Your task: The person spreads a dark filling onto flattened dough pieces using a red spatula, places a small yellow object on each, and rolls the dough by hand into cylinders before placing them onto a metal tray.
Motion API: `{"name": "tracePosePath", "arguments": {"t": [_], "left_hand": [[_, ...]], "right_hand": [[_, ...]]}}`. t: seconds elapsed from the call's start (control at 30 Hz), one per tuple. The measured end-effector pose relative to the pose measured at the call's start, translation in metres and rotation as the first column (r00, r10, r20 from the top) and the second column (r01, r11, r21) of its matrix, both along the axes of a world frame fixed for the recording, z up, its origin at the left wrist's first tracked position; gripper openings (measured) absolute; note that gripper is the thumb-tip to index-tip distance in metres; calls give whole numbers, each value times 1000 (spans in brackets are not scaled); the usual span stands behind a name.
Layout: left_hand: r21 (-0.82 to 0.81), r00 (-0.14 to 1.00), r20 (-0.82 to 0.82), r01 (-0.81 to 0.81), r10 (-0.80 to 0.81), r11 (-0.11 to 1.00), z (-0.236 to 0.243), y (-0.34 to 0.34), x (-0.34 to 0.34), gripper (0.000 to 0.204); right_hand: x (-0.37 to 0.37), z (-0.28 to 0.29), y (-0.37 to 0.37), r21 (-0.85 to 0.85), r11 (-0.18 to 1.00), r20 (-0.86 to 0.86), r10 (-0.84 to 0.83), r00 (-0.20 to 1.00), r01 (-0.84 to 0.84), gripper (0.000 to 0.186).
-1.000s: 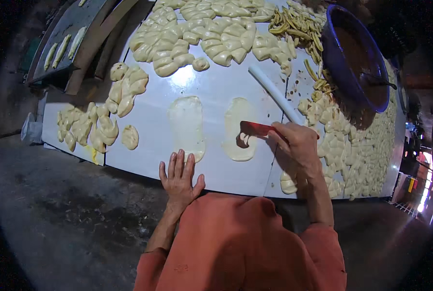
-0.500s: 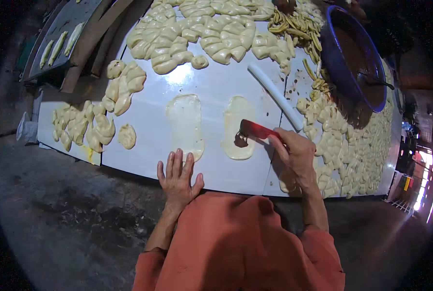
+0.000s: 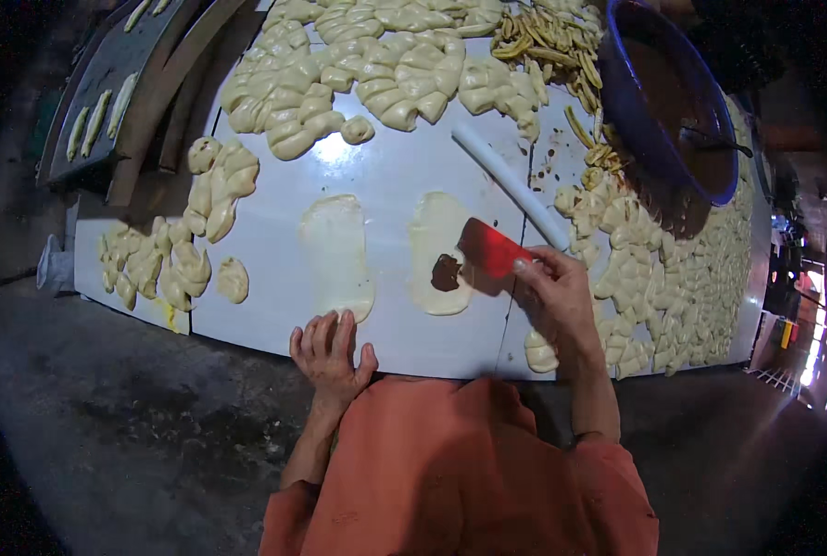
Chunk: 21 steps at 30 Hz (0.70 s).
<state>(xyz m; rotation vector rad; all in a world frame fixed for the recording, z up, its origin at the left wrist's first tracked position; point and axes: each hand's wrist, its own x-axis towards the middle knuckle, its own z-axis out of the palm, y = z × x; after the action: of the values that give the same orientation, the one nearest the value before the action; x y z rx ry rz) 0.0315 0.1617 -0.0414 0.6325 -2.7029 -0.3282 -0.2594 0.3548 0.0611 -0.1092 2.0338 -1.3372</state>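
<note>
Two flattened oblong dough sheets lie side by side on the white tabletop. On the right dough sheet [image 3: 430,222] sits a dab of brown filling [image 3: 446,272]. My right hand [image 3: 556,287] pinches a red scraper [image 3: 493,248], its blade tilted just beside that dab. Below the left dough sheet [image 3: 336,255], my left hand [image 3: 332,350] rests at the table's near edge with fingers spread and a little bent, holding nothing. A white rolling pin [image 3: 509,187] lies slanted beyond the scraper.
Dough pieces [image 3: 404,74] crowd the far side, with more [image 3: 682,278] along the right. A purple basin [image 3: 730,196] of brown filling holds a utensil. Sliced bananas [image 3: 548,46] are heaped beside it. Small dough pieces [image 3: 158,259] lie left, near a dark tray [image 3: 107,79] bearing dough strips.
The scraper has lifted off the dough and turned to show more of its red blade, leaving the brown dab behind. My left fingers have drawn back and curled slightly. The view has shifted a little.
</note>
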Motion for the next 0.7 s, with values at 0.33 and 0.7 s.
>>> {"name": "tracePosePath", "arguments": {"t": [0.33,0.7], "left_hand": [[-26,999,24,-25,26,999,-1,0,4,53],[-75,997,74,14,-8,997,-4,0,6,53]], "right_hand": [[-122,43,38,-389,904,20,-184,983,177,34],[-308,78,95,704,682,-655,518,550,196,41]]}}
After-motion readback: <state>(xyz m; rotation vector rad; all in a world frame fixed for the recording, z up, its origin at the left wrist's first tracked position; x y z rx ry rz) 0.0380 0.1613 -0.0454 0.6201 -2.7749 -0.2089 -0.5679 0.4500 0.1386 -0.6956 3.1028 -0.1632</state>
